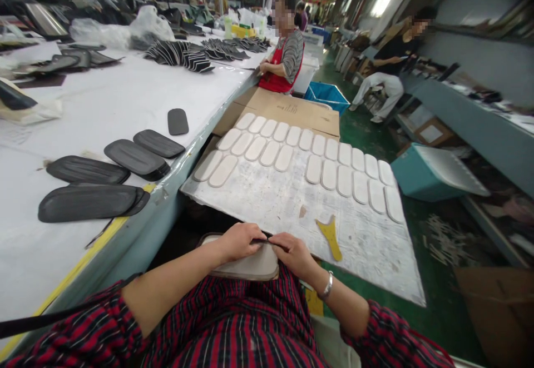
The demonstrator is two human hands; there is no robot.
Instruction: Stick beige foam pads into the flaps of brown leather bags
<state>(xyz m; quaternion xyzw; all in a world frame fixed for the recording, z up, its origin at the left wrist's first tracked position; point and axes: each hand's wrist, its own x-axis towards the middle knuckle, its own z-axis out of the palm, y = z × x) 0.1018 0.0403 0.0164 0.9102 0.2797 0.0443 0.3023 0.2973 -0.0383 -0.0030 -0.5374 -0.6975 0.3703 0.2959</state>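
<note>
My left hand (240, 241) and my right hand (294, 252) are both closed on one pale oval pad (250, 265) that rests on my lap. Their fingertips meet at its far edge, where a thin dark strip (263, 239) runs between them. Just beyond my hands lies a white glue-stained board (267, 201) with several pale oval pads (329, 170) laid in rows. A yellow flat tool (330, 237) lies on the board to the right of my right hand.
To my left runs a long white table (104, 107) with several black oval covers (92, 201). A person in a red apron (283, 59) sits further along it. Blue bins (421, 176) stand on the green floor at right, where another person (387, 73) sits.
</note>
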